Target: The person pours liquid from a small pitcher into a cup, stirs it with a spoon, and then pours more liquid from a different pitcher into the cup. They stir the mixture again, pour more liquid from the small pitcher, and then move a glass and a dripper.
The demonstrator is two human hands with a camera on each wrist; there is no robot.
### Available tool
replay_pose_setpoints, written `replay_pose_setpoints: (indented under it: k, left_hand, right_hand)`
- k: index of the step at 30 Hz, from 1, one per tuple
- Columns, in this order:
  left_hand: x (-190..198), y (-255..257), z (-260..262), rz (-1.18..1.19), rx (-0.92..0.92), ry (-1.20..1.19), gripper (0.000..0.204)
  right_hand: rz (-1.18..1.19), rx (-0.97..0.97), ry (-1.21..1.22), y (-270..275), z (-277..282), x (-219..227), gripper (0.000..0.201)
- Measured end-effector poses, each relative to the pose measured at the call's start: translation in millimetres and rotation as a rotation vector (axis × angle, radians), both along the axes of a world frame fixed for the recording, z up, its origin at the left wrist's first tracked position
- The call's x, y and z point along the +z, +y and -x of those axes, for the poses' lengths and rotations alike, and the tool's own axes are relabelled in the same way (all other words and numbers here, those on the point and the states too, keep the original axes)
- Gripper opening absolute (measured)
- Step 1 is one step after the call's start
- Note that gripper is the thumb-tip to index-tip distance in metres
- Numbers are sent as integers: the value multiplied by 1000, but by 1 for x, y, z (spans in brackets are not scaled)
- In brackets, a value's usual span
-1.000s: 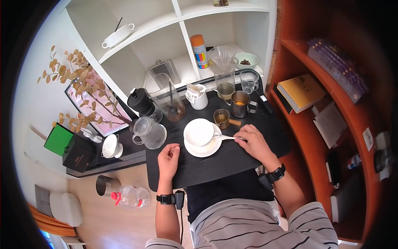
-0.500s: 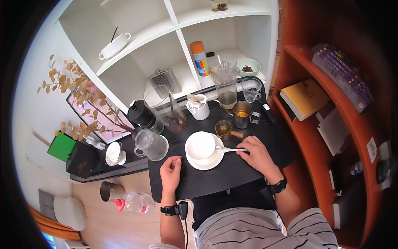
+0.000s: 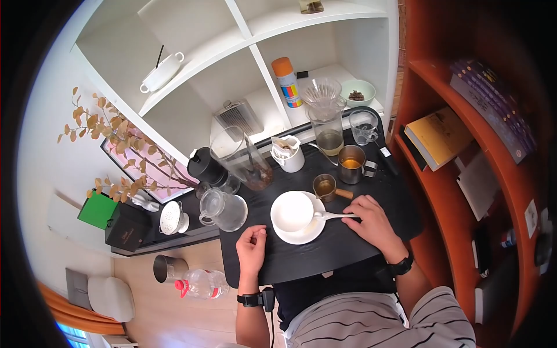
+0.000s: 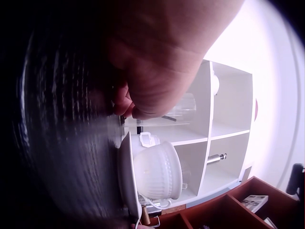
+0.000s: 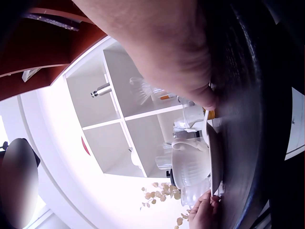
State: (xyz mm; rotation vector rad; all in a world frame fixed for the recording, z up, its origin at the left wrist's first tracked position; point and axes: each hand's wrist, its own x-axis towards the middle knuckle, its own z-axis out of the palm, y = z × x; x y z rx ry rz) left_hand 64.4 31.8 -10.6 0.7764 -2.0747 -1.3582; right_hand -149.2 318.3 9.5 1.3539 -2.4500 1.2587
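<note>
Only the head view has shifted. Right of the cup (image 3: pixel 290 212) on its saucer (image 3: pixel 314 229), the right hand (image 3: pixel 372 220) pinches the spoon (image 3: pixel 335 215); the left hand (image 3: pixel 251 247) lies loosely curled at left. Wood-handled pot (image 3: pixel 324 187) and glass pitcher (image 3: pixel 225 211) crowd the far side.

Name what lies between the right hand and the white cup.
The white spoon, running from the fingers over the edge of the saucer toward the cup, as the head view shows.
</note>
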Motion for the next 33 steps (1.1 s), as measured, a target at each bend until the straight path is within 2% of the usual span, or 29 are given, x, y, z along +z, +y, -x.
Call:
replay_pose_setpoints:
  k: [11,33]
  left_hand:
    - [-11,-4,0,13,3,11,13]
    - [6,-1,-1,144,-54,-35,11]
  right_hand:
    - [-34,-15,-16,-5,1,3,24]
    - [-41,-38,-9,-12,1,7,27]
